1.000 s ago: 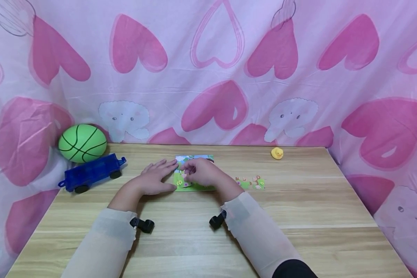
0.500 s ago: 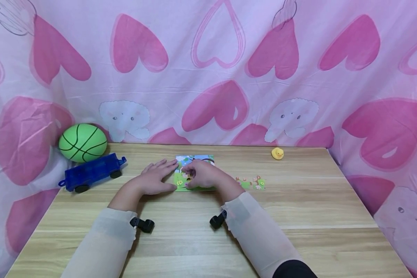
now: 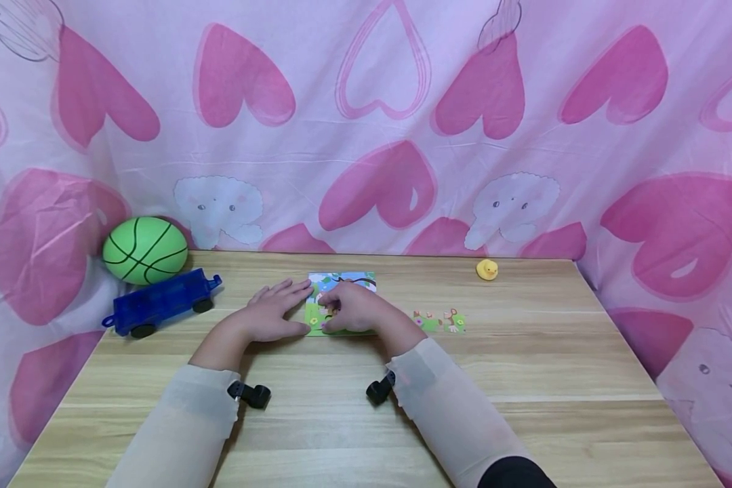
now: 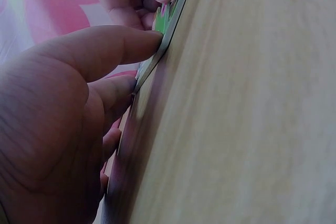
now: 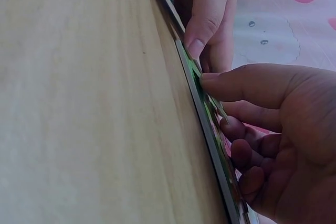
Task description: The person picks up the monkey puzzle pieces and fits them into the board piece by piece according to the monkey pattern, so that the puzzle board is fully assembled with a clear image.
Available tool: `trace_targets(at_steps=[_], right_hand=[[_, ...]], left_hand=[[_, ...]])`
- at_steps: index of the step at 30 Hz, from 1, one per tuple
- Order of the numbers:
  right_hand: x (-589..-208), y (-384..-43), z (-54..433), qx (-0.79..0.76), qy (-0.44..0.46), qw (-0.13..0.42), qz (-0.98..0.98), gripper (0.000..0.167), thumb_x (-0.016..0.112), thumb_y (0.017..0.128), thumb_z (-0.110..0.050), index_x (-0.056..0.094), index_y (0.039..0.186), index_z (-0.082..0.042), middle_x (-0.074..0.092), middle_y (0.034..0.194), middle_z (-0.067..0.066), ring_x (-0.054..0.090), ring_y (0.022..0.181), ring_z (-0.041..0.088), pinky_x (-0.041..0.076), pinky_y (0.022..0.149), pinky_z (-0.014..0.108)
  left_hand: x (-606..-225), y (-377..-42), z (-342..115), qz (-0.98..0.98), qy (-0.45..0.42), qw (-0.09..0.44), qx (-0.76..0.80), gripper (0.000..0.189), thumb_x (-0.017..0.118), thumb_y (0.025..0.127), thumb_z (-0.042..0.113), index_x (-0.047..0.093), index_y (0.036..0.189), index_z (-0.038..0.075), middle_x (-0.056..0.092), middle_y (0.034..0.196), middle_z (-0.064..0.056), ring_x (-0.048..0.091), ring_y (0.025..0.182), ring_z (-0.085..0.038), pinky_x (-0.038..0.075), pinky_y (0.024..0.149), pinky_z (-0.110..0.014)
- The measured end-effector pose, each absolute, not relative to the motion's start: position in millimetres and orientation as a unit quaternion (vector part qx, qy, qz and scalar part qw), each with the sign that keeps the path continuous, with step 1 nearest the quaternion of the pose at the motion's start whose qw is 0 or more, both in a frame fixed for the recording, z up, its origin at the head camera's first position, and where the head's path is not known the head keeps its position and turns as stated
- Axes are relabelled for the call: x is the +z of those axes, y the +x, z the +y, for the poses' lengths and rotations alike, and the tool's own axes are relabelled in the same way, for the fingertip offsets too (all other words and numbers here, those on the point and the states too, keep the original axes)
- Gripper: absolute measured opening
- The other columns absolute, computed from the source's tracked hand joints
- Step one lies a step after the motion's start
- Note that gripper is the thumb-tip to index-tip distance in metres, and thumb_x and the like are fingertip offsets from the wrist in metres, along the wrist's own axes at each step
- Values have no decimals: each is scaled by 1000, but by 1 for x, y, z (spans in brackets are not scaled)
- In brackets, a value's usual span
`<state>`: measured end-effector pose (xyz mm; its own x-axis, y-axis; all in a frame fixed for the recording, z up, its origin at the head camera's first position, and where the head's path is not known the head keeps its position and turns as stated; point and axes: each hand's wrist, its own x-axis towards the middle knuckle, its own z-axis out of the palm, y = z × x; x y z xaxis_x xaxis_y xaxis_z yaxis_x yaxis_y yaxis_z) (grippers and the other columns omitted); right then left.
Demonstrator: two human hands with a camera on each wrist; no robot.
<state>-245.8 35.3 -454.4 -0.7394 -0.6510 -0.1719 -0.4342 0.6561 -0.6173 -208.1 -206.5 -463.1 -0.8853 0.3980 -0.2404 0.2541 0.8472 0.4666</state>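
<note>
A thin, brightly printed puzzle board [image 3: 344,276] lies flat near the back of the table, its middle covered by a hand. My left hand [image 3: 273,314] rests at its left side with fingers stretched out; in the left wrist view the thumb [image 4: 139,43] presses on the board's edge. Over the board, my right hand [image 3: 356,307] has its fingers bent. A thin green puzzle piece [image 5: 216,106] sits between its thumb and index finger, tilted slightly up from the board in the right wrist view. Right of the board lie loose puzzle pieces [image 3: 455,321], partly behind the right wrist.
At the back left, a green ball [image 3: 145,251] with black lines stands behind a blue toy wagon [image 3: 161,303]. A small yellow rubber duck [image 3: 486,270] sits toward the back right. Pink heart-patterned cloth [image 3: 378,183] hangs behind the wooden table [image 3: 317,420].
The puzzle piece in my right hand, raised at the board's lower left, has come down there. The right thumb has shifted toward the board's front edge. My left hand stays put.
</note>
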Motion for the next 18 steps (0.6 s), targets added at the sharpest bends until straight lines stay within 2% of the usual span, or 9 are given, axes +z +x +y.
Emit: trace_targets(at_steps=[18], right_hand=[[-453, -245, 38, -261, -316, 185, 893, 57, 89, 88, -32, 73, 140, -17, 67, 105, -4, 56, 98, 13, 51, 88, 28]], left_hand=[[-461, -207, -205, 947, 175, 166, 212, 90, 68, 96, 56, 28, 171, 28, 22, 181, 1, 6, 170, -38, 1, 133, -74]])
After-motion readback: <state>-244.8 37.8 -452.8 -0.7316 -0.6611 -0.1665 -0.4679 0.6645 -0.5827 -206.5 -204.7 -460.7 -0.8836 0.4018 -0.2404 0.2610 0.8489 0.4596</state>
